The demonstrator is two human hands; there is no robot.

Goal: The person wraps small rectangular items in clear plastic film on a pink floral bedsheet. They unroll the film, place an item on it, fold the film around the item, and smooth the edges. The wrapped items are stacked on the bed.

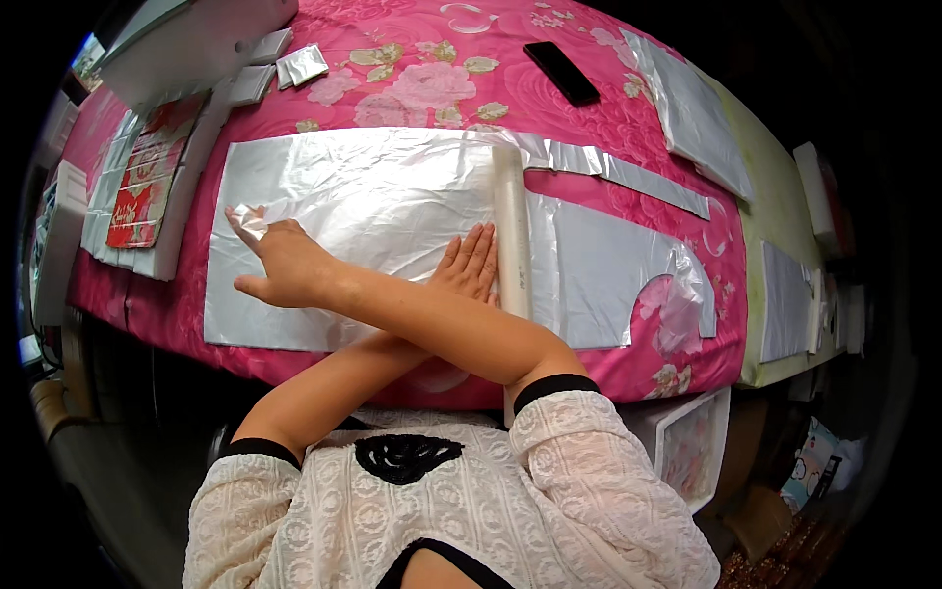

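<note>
Pink cloth [407,93] carries your silver sheet [324,177], already spread, wrinkles remaining. Your left hand [464,270] lies flat there, grasping nothing; whether half-open right hand [285,262] grips thin film [253,224], I cannot tell.

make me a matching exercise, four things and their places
1. black rectangular phone
2. bare left hand
3. bare right hand
4. long whitish cylindrical tube

A. over the left part of the shiny silver plastic sheet
B. just right of the left hand
C. on pink floral cloth, beyond the sheet
D. palm down, beside the tube

Pairs: 1-C, 2-D, 3-A, 4-B
</note>
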